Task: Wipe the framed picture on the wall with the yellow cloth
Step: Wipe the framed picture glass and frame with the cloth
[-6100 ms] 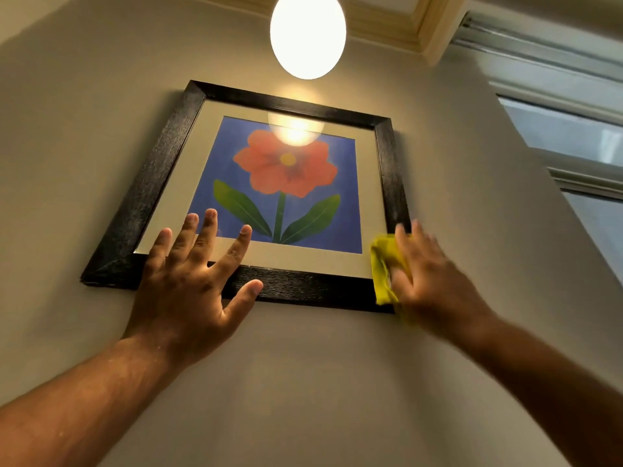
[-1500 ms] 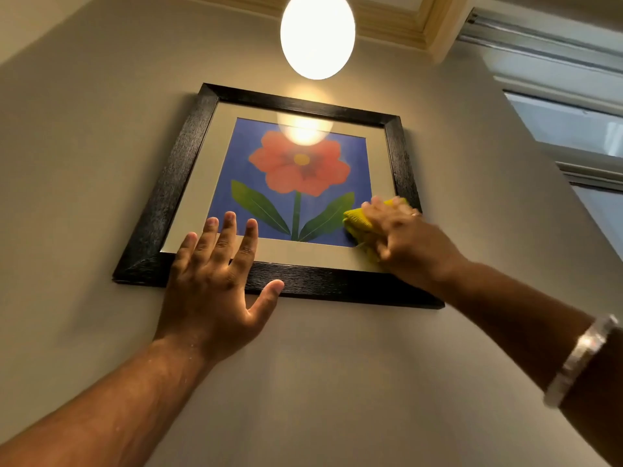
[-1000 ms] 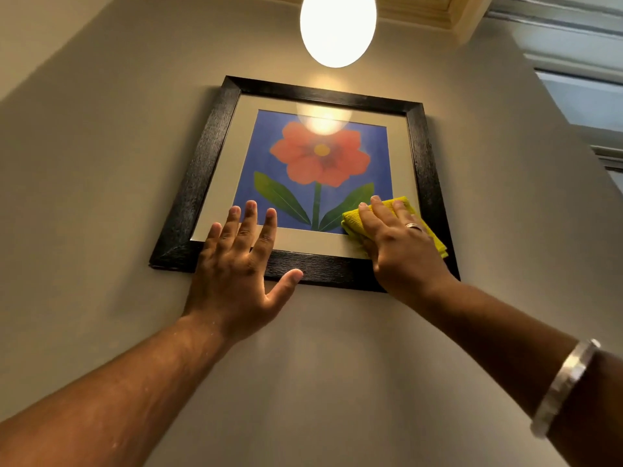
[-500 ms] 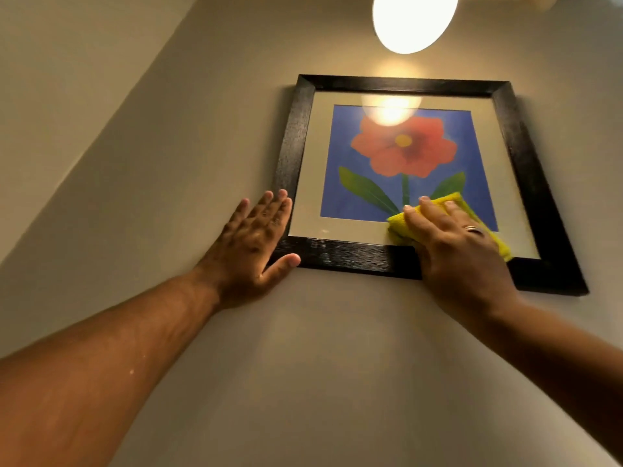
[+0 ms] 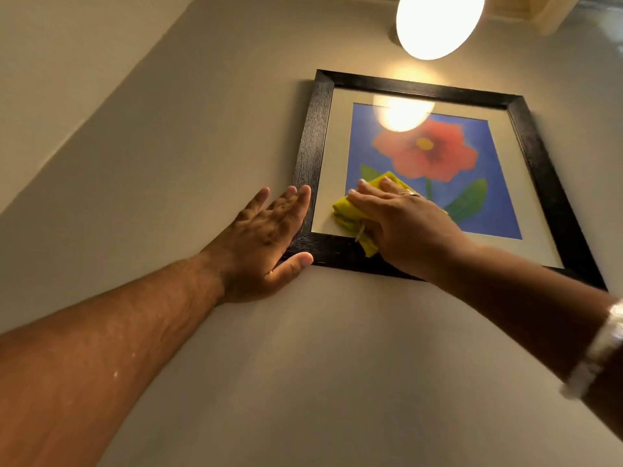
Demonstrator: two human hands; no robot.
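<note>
Yellow cloth (image 5: 350, 214): bunched on the glass at the lower-left of the framed picture (image 5: 435, 163)
Right hand (image 5: 404, 224): fingers flat, pinning the cloth
Left hand (image 5: 266, 237): fingers released, spread on the frame's lower-left corner
Lamp (image 5: 438, 21): glowing above

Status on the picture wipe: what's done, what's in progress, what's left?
Done: can't tell from the glass which areas are wiped. In hand: the right hand presses the yellow cloth on the lower-left of the framed picture, while the left hand braces its bottom-left corner. Left, probably: the upper glass under the lamp reflection.
</note>
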